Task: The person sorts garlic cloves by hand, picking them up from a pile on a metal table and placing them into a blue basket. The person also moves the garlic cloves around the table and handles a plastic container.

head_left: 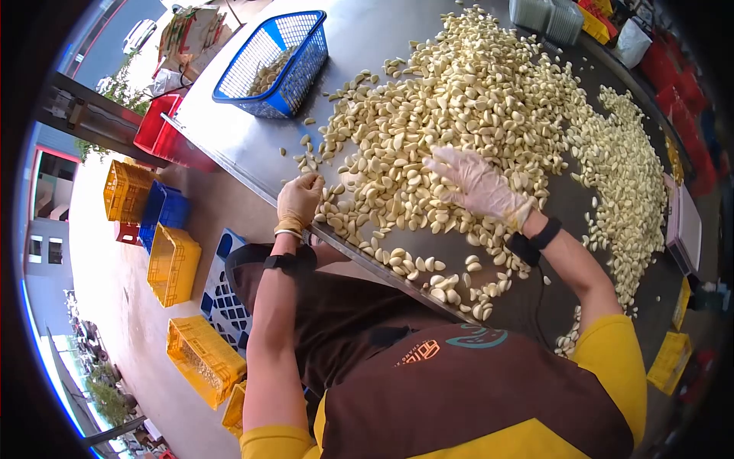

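Note:
A large heap of peeled garlic cloves covers much of the metal table. My right hand, in a thin pale glove, lies over the lower middle of the heap with its fingers spread. At the table's near edge, left of the heap, my left hand is gloved too, its fingers pinched together; what they hold, if anything, is too small to make out. Loose cloves lie around that hand. A second pile of smaller cloves spreads along the right side.
A blue basket with some contents stands at the table's back left. Yellow crates, a blue crate and a red bin are on the left. Clear containers sit at the back, and a scale-like device at the right edge.

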The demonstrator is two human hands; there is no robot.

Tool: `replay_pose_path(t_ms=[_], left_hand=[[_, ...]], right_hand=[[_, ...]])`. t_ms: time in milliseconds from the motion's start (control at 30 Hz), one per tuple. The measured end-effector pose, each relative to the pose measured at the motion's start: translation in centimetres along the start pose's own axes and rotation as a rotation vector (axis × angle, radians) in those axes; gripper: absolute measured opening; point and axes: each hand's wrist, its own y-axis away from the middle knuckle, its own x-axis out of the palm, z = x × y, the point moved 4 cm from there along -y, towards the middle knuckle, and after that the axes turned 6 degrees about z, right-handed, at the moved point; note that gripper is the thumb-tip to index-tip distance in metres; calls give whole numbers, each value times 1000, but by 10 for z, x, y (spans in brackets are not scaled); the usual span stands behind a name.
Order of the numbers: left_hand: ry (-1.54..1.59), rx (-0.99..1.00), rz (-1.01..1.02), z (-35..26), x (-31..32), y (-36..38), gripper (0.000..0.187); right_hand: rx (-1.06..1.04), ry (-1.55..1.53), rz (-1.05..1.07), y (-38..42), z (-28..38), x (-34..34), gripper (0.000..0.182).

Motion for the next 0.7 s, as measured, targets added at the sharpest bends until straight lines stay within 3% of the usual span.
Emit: replay_pose_path(t_ms=[133, 167, 200, 267, 333, 400, 467, 533, 600, 700], left_hand=[[-23, -66, 113, 5, 5, -4, 27], [-25, -76, 115, 3, 4, -4, 27], [-28, -83, 112, 0, 3, -3, 28], [-43, -88, 131, 4, 5, -6, 28], [-66, -94, 165, 1, 7, -6, 28], [-177, -51, 167, -3, 8, -5, 27], [-183, -36, 178, 3, 14, -7, 27], [-79, -19, 208, 9, 18, -11, 28], [519, -164, 366, -12, 30, -4, 25], [856, -123, 658, -95, 42, 32, 35]], right_hand=[[-388, -272, 483, 111, 110, 27, 70], [-298, -310, 522, 127, 121, 29, 65], [-307, -233, 428, 135, 122, 25, 54], [-298, -405, 363, 155, 105, 18, 43], [-160, -358, 245, 160, 89, 7, 38], [-16, -158, -47, 142, 73, 5, 38], [111, -103, -207, 116, 57, 13, 37], [201, -18, -146, 90, 44, 35, 34], [294, 58, -72, 76, 46, 47, 32], [405, 258, -100, 65, 50, 49, 26]])
